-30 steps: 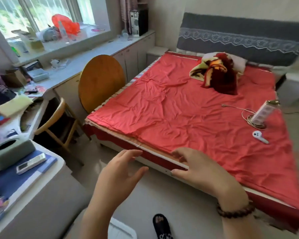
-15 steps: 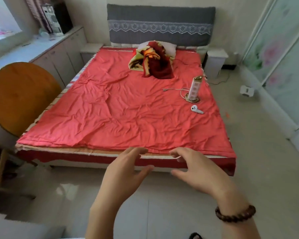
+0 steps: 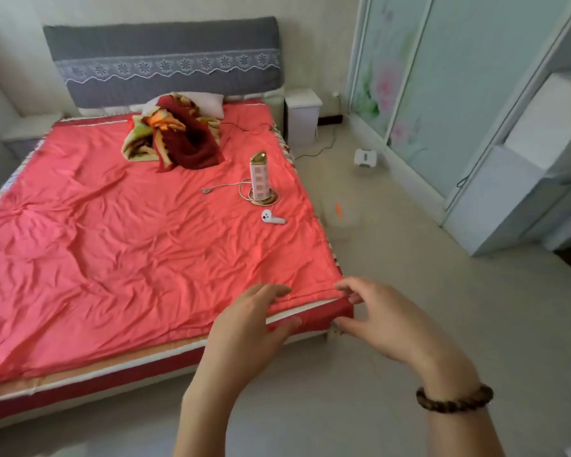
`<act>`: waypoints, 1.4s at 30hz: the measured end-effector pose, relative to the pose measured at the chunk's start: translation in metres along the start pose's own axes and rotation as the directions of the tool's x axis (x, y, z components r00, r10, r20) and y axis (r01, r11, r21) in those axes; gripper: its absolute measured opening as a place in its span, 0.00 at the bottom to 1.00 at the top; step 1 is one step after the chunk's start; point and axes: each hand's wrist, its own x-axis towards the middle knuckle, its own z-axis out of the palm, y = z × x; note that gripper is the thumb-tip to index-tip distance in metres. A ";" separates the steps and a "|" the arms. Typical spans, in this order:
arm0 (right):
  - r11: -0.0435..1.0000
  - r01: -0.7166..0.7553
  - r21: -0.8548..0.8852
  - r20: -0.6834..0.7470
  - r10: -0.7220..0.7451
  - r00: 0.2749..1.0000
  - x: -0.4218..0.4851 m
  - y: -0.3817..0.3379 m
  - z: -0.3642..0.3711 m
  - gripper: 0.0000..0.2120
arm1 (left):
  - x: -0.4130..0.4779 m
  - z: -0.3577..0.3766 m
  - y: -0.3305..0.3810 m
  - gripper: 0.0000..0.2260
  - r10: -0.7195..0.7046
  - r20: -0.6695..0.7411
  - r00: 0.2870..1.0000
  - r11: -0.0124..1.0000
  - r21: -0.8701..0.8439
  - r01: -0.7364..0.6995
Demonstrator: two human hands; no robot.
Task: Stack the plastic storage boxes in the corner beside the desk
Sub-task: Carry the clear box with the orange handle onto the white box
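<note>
Both of my hands are raised in front of me with nothing in them. My left hand [image 3: 248, 328] has its fingers spread over the near right corner of the bed. My right hand [image 3: 379, 321], with a bead bracelet on its wrist, is open just past that corner, above the floor. What looks like a clear plastic box [image 3: 341, 222] with a small orange item in it sits on the floor beside the bed's right edge, well ahead of my hands. The desk is out of view.
A bed with a red cover [image 3: 129, 245] fills the left. On it lie a bundled blanket [image 3: 178, 133], a tower power strip [image 3: 259, 178] and a white earbud-shaped item [image 3: 271, 217]. A nightstand [image 3: 302, 115], sliding wardrobe doors [image 3: 426, 77], a pale cabinet [image 3: 521, 192] and a small white device [image 3: 365, 157] stand to the right.
The view has swung right: the desk, chair and window have left the frame and the wardrobe doors have come in. My hands keep the same open pose.
</note>
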 end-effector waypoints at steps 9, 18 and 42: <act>0.969 -0.241 0.049 -0.079 0.245 0.966 -0.004 0.123 -0.070 0.25 | 0.101 0.081 0.084 0.19 0.165 0.191 0.968 0.985 0.012 -0.171; 0.908 -0.409 0.093 -0.166 0.419 0.893 0.026 0.192 -0.114 0.25 | 0.211 0.145 0.135 0.20 0.328 0.302 0.895 0.943 -0.049 -0.329; 0.845 -0.497 0.196 -0.252 0.533 0.808 0.155 0.306 -0.193 0.26 | 0.422 0.233 0.191 0.19 0.451 0.390 0.803 0.884 -0.074 -0.461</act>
